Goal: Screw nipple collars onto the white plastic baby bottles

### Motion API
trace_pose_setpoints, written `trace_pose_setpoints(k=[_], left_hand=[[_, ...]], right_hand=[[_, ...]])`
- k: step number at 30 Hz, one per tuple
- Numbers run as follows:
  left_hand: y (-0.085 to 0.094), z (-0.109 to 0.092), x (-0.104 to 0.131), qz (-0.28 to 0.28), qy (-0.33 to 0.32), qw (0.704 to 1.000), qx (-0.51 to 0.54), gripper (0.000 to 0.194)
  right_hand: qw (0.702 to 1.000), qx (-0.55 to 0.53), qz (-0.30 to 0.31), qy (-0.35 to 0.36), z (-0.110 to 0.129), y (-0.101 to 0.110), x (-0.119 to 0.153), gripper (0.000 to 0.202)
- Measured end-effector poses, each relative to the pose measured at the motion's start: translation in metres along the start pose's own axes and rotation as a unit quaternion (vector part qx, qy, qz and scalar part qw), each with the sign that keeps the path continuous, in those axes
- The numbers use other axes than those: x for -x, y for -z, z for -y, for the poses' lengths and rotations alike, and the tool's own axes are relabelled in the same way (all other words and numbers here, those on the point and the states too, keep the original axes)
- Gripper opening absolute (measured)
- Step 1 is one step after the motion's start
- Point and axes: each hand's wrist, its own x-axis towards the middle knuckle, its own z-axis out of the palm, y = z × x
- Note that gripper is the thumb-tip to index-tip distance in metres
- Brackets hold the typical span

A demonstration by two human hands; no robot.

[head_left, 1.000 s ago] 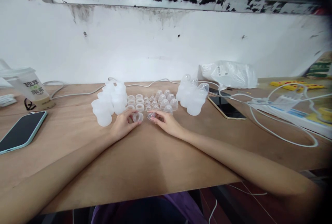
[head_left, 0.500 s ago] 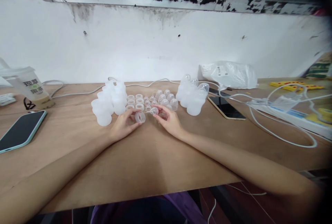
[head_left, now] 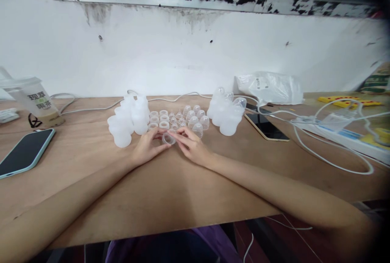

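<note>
Near the middle of the table, my left hand (head_left: 148, 147) grips a clear ring (head_left: 168, 138) between thumb and fingers. Against the ring's right side are the closed fingers of my right hand (head_left: 193, 146); the small nipple-shaped piece is mostly hidden there. Just beyond stand rows of translucent rings (head_left: 154, 119), small clear nipple-shaped pieces (head_left: 174, 120) and clear domed caps (head_left: 193, 121). White frosted bottles (head_left: 122, 136) are grouped on the left, and more bottles (head_left: 228, 124), some with clear domes on top, on the right.
A drink cup (head_left: 41, 102) and a phone (head_left: 26, 152) lie to the left. Another phone (head_left: 265, 126), a plastic bag (head_left: 269, 88), and a white power strip (head_left: 341, 131) with looping cables are on the right. The wall rises behind the table (head_left: 146, 214).
My right hand has moved left with the small clear piece, up to the ring in my left hand. The ring has shifted slightly right and tilted.
</note>
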Motion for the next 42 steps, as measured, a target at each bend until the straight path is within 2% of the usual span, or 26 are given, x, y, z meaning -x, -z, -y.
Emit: trace_pose_setpoints(k=[3,5,9,12,14,17,23,28,34,42], left_hand=[[-0.001,0.001,0.000,-0.012,-0.003,1.000,-0.005,0.036],[0.000,0.001,0.001,-0.021,-0.005,1.000,-0.022,0.036],[0.002,-0.001,0.001,-0.023,-0.032,0.997,-0.067,0.033],[0.003,-0.006,0.000,-0.002,-0.055,0.994,-0.093,0.030],[0.003,-0.009,0.000,0.017,-0.069,0.991,-0.110,0.030],[0.002,-0.012,-0.001,0.027,-0.074,0.988,-0.136,0.035],[0.001,-0.007,0.000,0.027,-0.027,0.982,-0.186,0.015],[-0.002,-0.006,0.000,0.045,0.007,0.976,-0.212,0.011],[-0.009,-0.006,-0.002,0.031,0.030,0.975,-0.216,0.007],[-0.009,-0.007,-0.001,0.032,-0.005,0.972,-0.231,0.008]], right_hand=[[0.999,-0.009,0.040,0.022,0.004,0.001,0.000,0.041],[0.999,-0.018,0.038,0.006,0.006,0.002,0.000,0.037],[0.991,-0.069,0.014,-0.114,0.002,0.001,-0.003,0.036],[0.969,-0.131,0.057,-0.200,-0.005,-0.002,-0.005,0.030],[0.956,-0.159,0.071,-0.235,-0.008,-0.003,-0.005,0.024],[0.949,-0.175,0.056,-0.256,-0.009,-0.003,-0.006,0.018],[0.963,-0.134,0.058,-0.225,-0.004,-0.003,-0.005,0.007],[0.975,-0.070,0.080,-0.196,-0.001,-0.002,-0.006,0.003],[0.978,-0.032,0.089,-0.187,0.001,-0.004,-0.008,0.002],[0.985,0.007,0.098,-0.139,0.000,-0.008,-0.006,0.004]])
